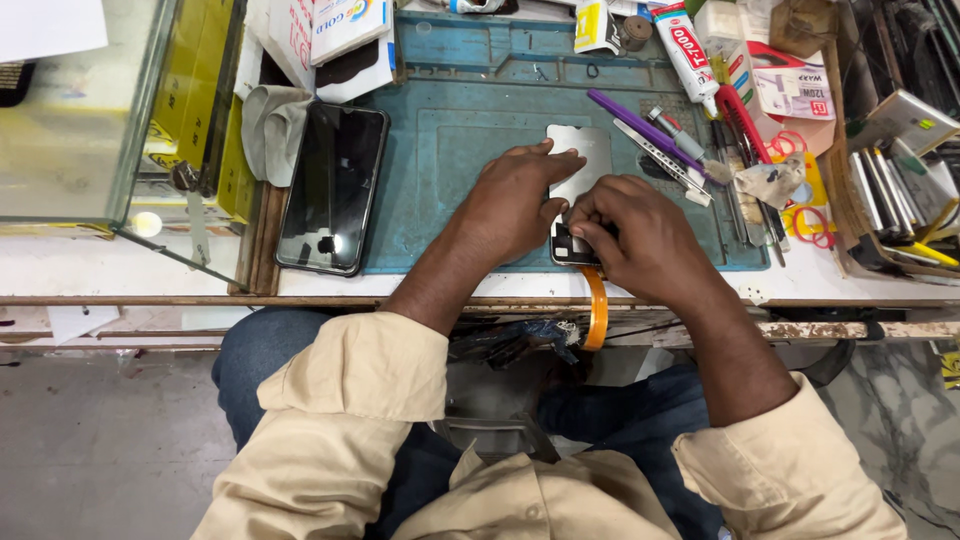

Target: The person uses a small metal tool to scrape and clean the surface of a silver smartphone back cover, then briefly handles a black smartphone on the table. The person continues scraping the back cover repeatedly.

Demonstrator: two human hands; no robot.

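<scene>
A phone (578,160) lies back-up on the teal work mat (450,150), its silver-grey back showing beyond my fingers. My left hand (510,200) rests flat on it and pins it down. My right hand (635,235) is pinched at the phone's near end, fingers closed on its dark lower edge. An orange strip (597,305) hangs from under that hand over the bench's front edge.
A second, black phone (333,187) lies screen-up left of the mat beside a grey cloth (272,125). Purple-handled tools (640,125), tweezers, a glue tube (688,50) and red-handled cutters crowd the mat's right side. A glass case (100,130) stands at left.
</scene>
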